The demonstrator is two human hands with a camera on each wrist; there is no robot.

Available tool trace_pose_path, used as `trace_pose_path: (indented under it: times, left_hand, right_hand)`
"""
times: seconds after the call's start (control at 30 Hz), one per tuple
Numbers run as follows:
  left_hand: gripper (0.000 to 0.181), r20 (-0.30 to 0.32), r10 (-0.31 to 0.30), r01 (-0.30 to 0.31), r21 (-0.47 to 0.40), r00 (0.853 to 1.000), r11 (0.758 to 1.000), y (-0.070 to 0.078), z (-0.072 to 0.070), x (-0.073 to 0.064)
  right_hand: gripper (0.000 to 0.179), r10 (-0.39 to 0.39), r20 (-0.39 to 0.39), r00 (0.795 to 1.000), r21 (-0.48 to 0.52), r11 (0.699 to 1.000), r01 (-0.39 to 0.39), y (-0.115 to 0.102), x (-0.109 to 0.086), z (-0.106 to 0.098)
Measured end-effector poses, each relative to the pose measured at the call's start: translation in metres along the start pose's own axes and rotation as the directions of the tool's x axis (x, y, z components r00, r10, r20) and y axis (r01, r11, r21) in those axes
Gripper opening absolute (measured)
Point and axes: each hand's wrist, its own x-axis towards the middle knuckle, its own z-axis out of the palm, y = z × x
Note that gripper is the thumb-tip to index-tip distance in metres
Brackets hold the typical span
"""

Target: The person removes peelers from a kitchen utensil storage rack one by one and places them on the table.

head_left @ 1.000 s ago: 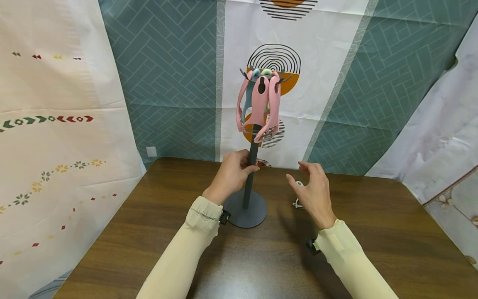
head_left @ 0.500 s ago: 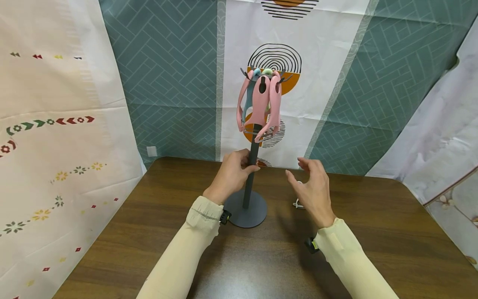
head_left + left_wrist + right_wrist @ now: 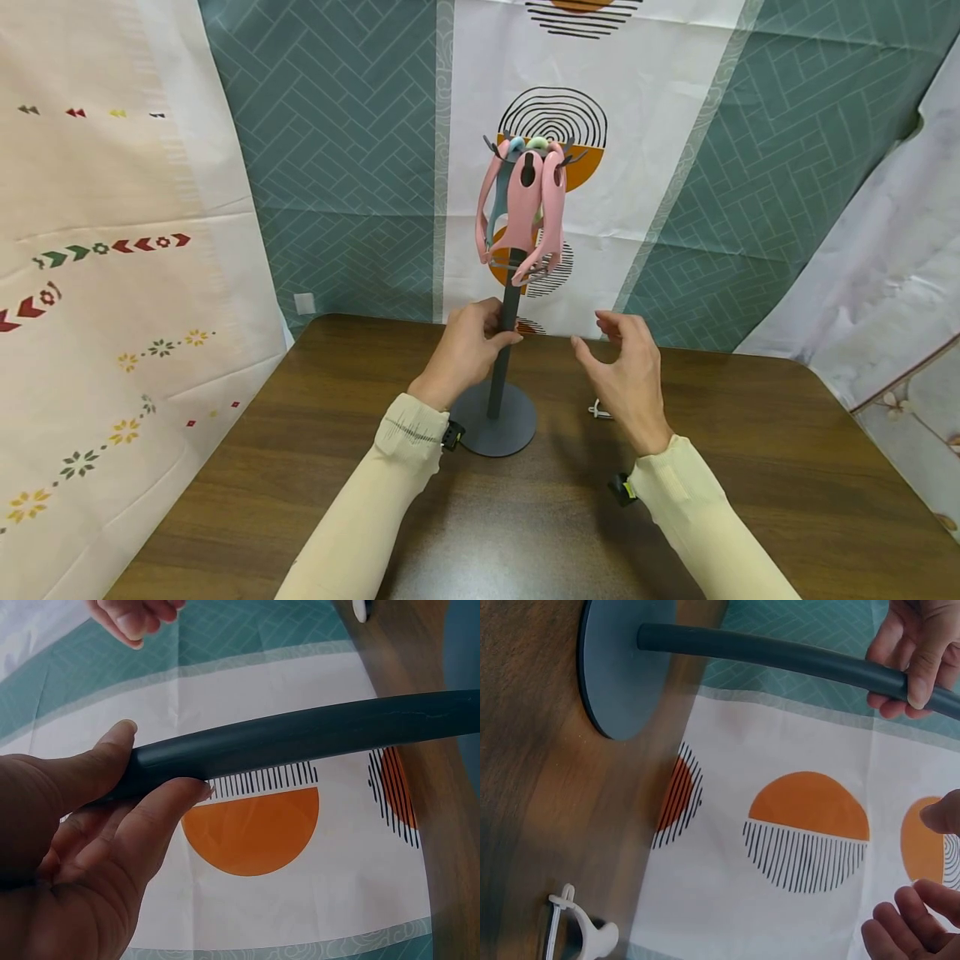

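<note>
A dark grey stand has a round base and a slim pole, gripped midway by my left hand between thumb and fingers. From hooks at its top hang Y-shaped peelers: three pink ones, with a pink peeler in front, a blue peeler and a light green peeler partly hidden behind. To the right of the pole, my right hand hovers with thumb and fingers apart, holding nothing. On the table beyond it lies a white peeler, mostly covered by that hand in the head view.
The brown wooden table ends at a patterned cloth backdrop close behind the stand. A cream cloth hangs at the left, and a white cloth at the right. Each wrist wears a small black device.
My right hand has risen slightly, and its hand now covers more of the white peeler. The left hand keeps its grip on the pole. The cream cloth at the left has shifted.
</note>
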Motion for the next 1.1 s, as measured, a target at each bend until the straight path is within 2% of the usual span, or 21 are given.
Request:
trace_pose_path:
  times: [0.37,1.1]
  left_hand:
    - [0.012,-0.010,0.000,0.000,0.016,1.000,1.000,0.000,0.000,-0.001]
    - [0.013,-0.015,0.011,-0.011,0.031,1.000,0.999,0.000,0.000,-0.001]
  right_hand:
    - [0.044,0.000,0.004,1.000,0.079,0.997,0.000,-0.005,0.003,0.000]
    - [0.048,-0.094,-0.006,0.996,0.107,0.990,0.094,-0.017,0.010,-0.004]
